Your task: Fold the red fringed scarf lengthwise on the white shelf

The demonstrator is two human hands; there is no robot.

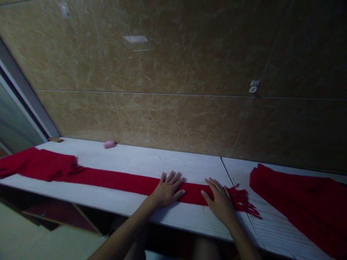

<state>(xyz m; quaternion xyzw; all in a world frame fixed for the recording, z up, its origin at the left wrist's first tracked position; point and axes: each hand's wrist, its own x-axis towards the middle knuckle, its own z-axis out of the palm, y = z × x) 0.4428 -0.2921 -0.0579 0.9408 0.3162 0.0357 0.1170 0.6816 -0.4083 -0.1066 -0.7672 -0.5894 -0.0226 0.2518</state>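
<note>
A long red scarf [116, 180] lies along the white tabletop, its fringed end [242, 202] to the right. My left hand [168, 189] rests flat on the scarf near its middle, fingers spread. Closer to the fringe, my right hand [219, 200] also lies on the cloth with its fingers stretched out. Between the two hands the strip looks flat and smooth. Toward the left the scarf meets a bunched, wrinkled heap of red cloth [43, 164], which reaches past the table's left end.
More folded red cloth [300, 206] lies on the right part of the white table [189, 164], beyond a seam. A small pink object [110, 144] and a brown piece [55, 139] sit along the marble-patterned wall [162, 119]. Open shelves [62, 216] are under the table.
</note>
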